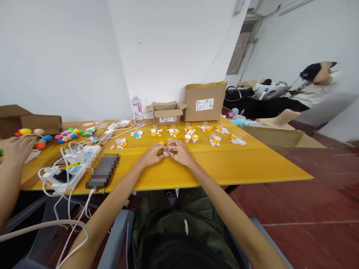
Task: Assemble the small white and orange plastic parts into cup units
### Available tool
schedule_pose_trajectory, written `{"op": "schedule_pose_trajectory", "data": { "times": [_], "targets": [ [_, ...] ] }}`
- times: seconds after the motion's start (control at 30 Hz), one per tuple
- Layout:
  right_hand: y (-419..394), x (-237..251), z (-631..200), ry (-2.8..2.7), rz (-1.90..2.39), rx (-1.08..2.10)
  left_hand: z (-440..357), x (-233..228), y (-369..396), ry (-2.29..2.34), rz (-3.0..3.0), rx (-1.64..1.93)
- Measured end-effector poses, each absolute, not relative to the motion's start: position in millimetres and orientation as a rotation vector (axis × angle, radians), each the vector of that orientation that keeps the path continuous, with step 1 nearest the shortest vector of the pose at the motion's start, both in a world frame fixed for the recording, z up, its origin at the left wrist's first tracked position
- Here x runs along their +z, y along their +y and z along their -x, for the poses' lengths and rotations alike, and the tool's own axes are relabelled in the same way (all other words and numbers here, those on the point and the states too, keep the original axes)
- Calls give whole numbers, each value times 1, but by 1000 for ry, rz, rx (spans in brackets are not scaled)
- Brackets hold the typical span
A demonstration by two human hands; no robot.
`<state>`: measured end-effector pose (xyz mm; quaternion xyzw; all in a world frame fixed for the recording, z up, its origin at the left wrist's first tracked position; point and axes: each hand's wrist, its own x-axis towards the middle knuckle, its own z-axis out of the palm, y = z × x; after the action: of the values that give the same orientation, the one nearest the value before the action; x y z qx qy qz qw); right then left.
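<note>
Near the middle of the worktop (230, 164), my left hand (153, 155) and right hand (181, 153) meet, fingertips pinched together on a small white piece (166, 152). I judge I'm mid-assembly; next comes pressing it snug, carefully aligned.

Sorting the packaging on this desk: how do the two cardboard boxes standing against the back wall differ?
The small cardboard box is low with its top flaps folded open; the large cardboard box is taller and its top looks shut, yellowish tape along the upper edge. The small one stands nearer the water bottle, the large one toward the table's right end. Both are brown, upright, with a white label in front.
</note>
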<state>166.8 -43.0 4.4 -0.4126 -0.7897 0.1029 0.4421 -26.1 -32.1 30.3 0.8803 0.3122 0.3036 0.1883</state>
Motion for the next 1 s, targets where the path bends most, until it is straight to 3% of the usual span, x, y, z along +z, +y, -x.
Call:
{"op": "schedule_pose_trajectory", "data": {
  "times": [1.0],
  "targets": [
    [-36,-4,-169,-1933,963,376,27,26,-28,857,-2488,849]
  ]
}}
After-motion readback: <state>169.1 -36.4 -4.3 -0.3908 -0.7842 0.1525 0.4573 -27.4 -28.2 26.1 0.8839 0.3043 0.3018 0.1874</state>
